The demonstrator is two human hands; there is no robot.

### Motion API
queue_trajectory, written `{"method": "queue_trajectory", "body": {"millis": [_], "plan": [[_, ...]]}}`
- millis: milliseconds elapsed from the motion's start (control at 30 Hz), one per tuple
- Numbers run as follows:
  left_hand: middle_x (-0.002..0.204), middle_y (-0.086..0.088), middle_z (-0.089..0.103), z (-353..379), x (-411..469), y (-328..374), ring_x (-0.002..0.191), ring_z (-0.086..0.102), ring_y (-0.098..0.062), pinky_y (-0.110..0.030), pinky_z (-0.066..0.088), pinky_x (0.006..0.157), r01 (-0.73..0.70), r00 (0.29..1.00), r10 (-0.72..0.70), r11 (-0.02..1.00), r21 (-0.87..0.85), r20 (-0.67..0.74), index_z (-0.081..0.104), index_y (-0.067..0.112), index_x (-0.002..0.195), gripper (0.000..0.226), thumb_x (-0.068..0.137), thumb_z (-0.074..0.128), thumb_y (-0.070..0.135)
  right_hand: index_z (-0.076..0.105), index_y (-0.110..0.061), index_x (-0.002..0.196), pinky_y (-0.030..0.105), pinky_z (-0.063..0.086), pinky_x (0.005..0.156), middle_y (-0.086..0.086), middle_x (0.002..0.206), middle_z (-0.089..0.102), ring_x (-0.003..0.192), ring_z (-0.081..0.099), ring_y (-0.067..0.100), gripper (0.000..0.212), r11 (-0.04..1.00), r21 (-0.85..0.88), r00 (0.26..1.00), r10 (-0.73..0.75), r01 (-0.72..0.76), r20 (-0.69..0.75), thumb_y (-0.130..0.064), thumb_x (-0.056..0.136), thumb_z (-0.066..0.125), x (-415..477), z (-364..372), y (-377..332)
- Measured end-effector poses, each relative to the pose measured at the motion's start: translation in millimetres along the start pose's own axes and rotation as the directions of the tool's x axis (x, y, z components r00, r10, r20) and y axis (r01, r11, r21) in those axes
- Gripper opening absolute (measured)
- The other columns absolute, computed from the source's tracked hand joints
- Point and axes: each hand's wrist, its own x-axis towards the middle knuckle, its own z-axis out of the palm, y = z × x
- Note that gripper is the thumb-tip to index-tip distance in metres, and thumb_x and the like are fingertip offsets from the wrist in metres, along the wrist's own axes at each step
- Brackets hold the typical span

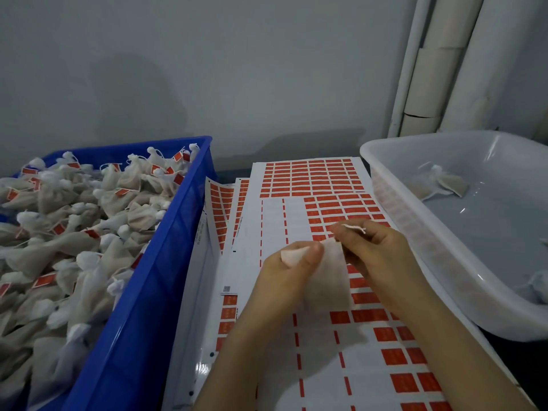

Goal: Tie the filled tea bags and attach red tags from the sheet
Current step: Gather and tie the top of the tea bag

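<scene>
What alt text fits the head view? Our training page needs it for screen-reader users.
Two hands hold a white tea bag over a sheet of red tags: the left hand grips the bag, the right hand pinches its white string. A blue crate of tagged bags sits left, a clear tub right.

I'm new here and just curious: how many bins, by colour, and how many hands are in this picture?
Blue bin, full of tied, tagged tea bags: 1
White translucent bin, nearly empty: 1
Hands, left and right, both holding one tea bag: 2
Total: 4
</scene>
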Motion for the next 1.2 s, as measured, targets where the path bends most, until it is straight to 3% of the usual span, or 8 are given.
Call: {"method": "queue_trajectory", "body": {"millis": [100,300,433,533,767,967,1133,1200], "plan": [[0.072,0.030,0.064,3.6,-0.5,-1.7,0.072,0.061,0.011,-0.003,0.042,0.049,-0.070,0.997,0.067,0.991,0.114,0.028,0.064,0.038,0.080,0.023,0.068,0.064,0.058,0.063,-0.036,0.080,0.007,0.047,0.055,-0.024,0.076,0.067,0.074,0.065,-0.003,0.022,0.996,-0.057,0.998,-0.061,0.062,0.025,-0.051,0.065,0.056,-1.3,1.8,0.2],[0.064,0.025,0.064,6.8,4.1,-8.7,0.066,0.060,0.008,-0.003,0.041,0.047,-0.041,0.997,0.052,0.977,0.207,-0.049,0.064,0.032,0.070,0.018,0.078,0.068,0.047,0.063,-0.031,0.080,0.009,0.049,0.058,-0.020,0.071,0.066,0.072,0.065,0.001,0.024,0.995,-0.037,0.996,-0.091,0.092,0.018,-0.049,0.068,0.052,-0.7,-0.1,3.9],[0.077,0.026,0.065,8.6,1.3,-7.5,0.076,0.062,0.003,-0.003,0.042,0.050,-0.087,0.992,0.103,0.981,0.175,-0.079,0.067,0.038,0.079,0.010,0.078,0.068,0.048,0.064,-0.026,0.084,0.022,0.055,0.068,-0.013,0.070,0.066,0.068,0.065,0.009,0.025,0.997,0.005,0.997,-0.076,0.076,0.030,-0.045,0.072,0.053,-1.6,-1.6,5.5],[0.081,0.027,0.065,7.5,-0.3,-3.4,0.082,0.059,0.008,-0.003,0.043,0.051,-0.117,0.987,0.127,0.988,0.097,-0.100,0.069,0.044,0.077,0.003,0.079,0.069,0.042,0.064,-0.027,0.083,0.021,0.055,0.068,-0.013,0.070,0.066,0.069,0.065,0.009,0.023,0.998,0.002,0.997,-0.062,0.062,0.045,-0.044,0.073,0.052,-2.2,-1.3,4.6],[0.075,0.034,0.060,10.1,0.0,-8.5,0.078,0.054,0.019,-0.002,0.041,0.047,-0.130,0.978,0.157,0.975,0.182,-0.138,0.063,0.029,0.073,0.009,0.080,0.070,0.028,0.058,-0.024,0.071,0.022,0.052,0.061,0.000,0.068,0.061,0.054,0.052,0.011,0.020,0.957,0.289,0.995,0.004,-0.034,0.105,-0.029,0.086,0.047,-4.5,-2.6,-4.7],[0.073,0.038,0.060,8.3,0.0,-8.5,0.078,0.057,0.017,0.000,0.042,0.051,-0.178,0.977,0.200,0.954,0.243,-0.069,0.060,0.034,0.074,0.014,0.081,0.070,0.028,0.049,-0.015,0.075,0.018,0.048,0.058,-0.002,0.063,0.054,0.051,0.047,0.008,0.026,0.922,0.388,1.000,0.000,-0.011,0.028,-0.008,0.097,0.037,-1.7,-10.2,-6.3],[0.079,0.021,0.063,5.7,-4.0,-10.6,0.076,0.064,-0.002,-0.013,0.052,0.059,-0.242,0.969,0.248,0.951,0.191,-0.008,0.059,0.041,0.086,0.005,0.084,0.060,0.045,0.054,-0.023,0.072,0.021,0.050,0.062,0.000,0.065,0.057,0.053,0.050,0.012,0.018,0.973,0.230,0.995,-0.028,0.006,0.092,-0.032,0.085,0.046,-5.7,-4.5,-7.4],[0.075,0.023,0.062,5.4,-4.5,-9.3,0.071,0.061,-0.002,-0.014,0.050,0.058,-0.306,0.950,0.312,0.927,0.217,0.007,0.060,0.039,0.083,0.021,0.077,0.051,0.057,0.053,-0.019,0.075,0.021,0.050,0.062,-0.001,0.063,0.056,0.052,0.050,0.012,0.017,0.967,0.254,0.994,-0.024,-0.004,0.104,-0.033,0.082,0.047,-7.2,-2.1,-7.8]]}}
